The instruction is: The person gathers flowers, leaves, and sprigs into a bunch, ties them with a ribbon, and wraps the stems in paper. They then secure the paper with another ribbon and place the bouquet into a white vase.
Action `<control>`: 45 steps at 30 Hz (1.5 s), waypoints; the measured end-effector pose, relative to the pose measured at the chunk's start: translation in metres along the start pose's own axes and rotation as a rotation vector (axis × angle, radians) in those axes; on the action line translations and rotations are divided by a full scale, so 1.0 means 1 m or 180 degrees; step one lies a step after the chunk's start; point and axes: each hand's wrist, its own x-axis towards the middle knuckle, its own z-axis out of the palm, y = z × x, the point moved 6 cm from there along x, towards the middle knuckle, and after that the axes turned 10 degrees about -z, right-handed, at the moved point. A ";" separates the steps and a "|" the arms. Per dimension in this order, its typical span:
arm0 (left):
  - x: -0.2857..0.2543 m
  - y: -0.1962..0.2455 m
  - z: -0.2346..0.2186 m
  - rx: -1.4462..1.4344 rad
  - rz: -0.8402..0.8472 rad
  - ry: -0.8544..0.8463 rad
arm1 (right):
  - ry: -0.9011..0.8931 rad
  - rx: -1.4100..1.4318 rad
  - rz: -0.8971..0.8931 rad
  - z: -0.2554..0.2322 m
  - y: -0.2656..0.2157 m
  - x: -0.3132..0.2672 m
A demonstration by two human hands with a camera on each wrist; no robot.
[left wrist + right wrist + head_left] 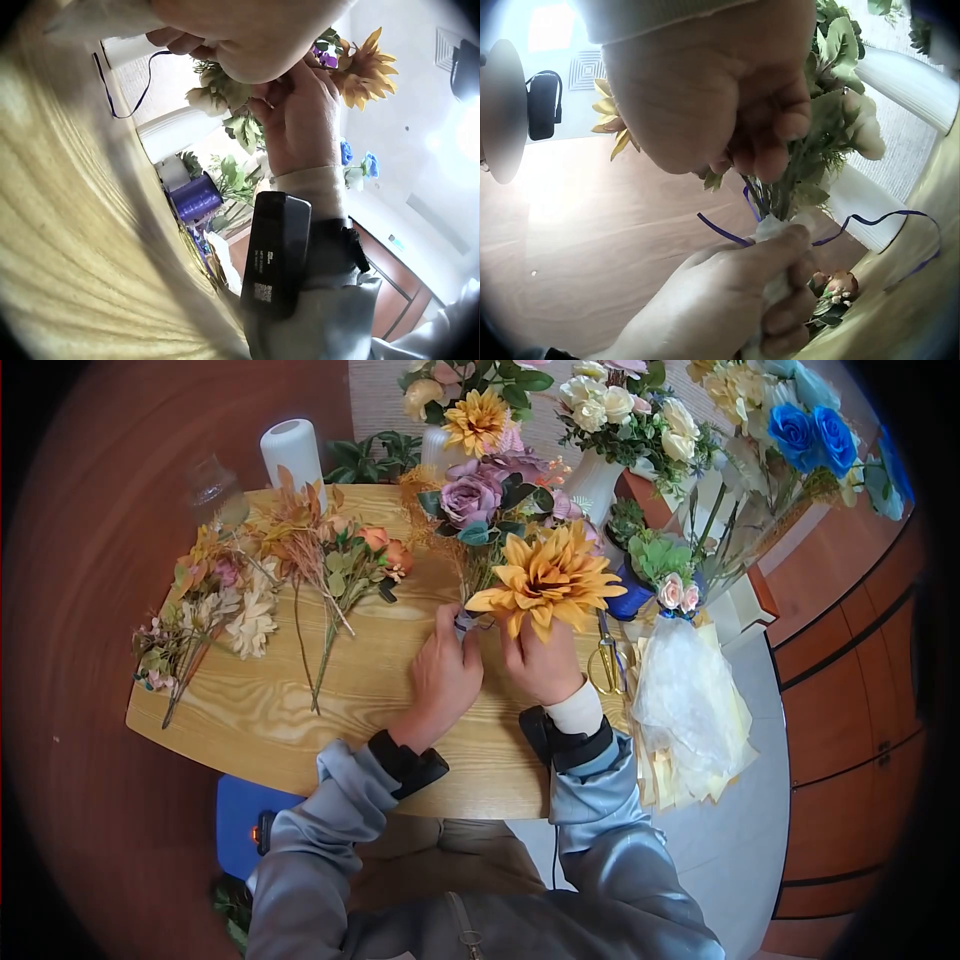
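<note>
1. Wooden table (pixel 265 710): loose artificial flower sprays (pixel 250 625) lie towards its left edge, and white wrapping tissue (pixel 690 690) sits at its right edge.
2. Bouquet (pixel 468 502): held above the table, right of the middle, straight ahead of the person. Its long axis runs from the left hand up towards the far edge, blooms away from the body, stem ends nearest it.
3. Left hand (pixel 447 672): grasps the bouquet's pale-wrapped lower stems, so it is nearer the stem ends.
4. Right hand (pixel 545 668): nearer the blooms, its fingers curled in beside the stems just above the wrap; I cannot tell exactly what they pinch.
5. Orange dahlia-like bloom (pixel 550 580): leans over the right hand.
6. Gold-handled scissors (pixel 607 666): just beside the right hand, near the table's right edge.
7. Purple ribbon (pixel 885 216): trails from the wrap, its ends loose.
</note>
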 end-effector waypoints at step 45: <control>-0.008 0.006 0.008 -0.0306 -0.0069 -0.0399 | 0.1565 0.2078 0.1662 0.006 0.022 -0.004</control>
